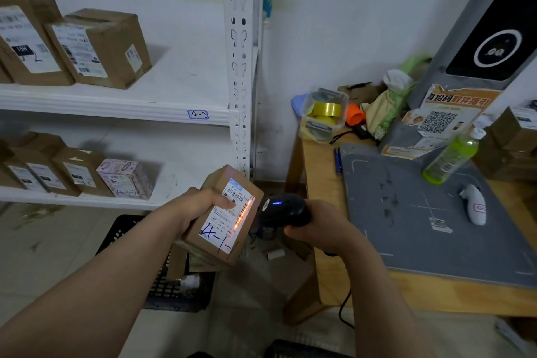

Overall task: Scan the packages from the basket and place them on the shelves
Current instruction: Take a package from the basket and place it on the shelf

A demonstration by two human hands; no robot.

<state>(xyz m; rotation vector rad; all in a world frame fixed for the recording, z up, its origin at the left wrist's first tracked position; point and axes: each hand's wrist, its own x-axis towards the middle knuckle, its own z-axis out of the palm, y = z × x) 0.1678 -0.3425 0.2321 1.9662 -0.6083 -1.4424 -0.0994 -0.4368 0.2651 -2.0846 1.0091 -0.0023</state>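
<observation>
Your left hand (200, 206) grips a small brown box (215, 182) from its left side, thumb laid across the upper part of the white label (232, 212). The label faces up at you, w/ "4-1-" in blue pen at its near end. Your right hand (319, 229) is curled round the grip of a black scanner (286, 209) just right of the box. Its nose points at the label, a blue light is lit on top, and an orange-red scan line runs along the label's right edge. Scanner & box sit close but apart. A black cable hangs down below your right wrist.

Below your left forearm, on the floor, is the black basket (122, 229) — some cardboard shows in it under the held box. Beyond & left of your left hand stand the white shelves (116, 104). The upper one carries two brown boxes, and a tag reading "4-2" is on its front edge. The lower one holds a row of boxes, w/ a pink patterned one nearest your hand.

Right of your right hand is a wooden table (319, 183) w/ a grey mat (406, 227). On the mat lie a white handheld device (475, 208) and, further off, a green bottle (450, 157). At the table's far corner is a clear tub (325, 113) w/ yellow tape rolls
</observation>
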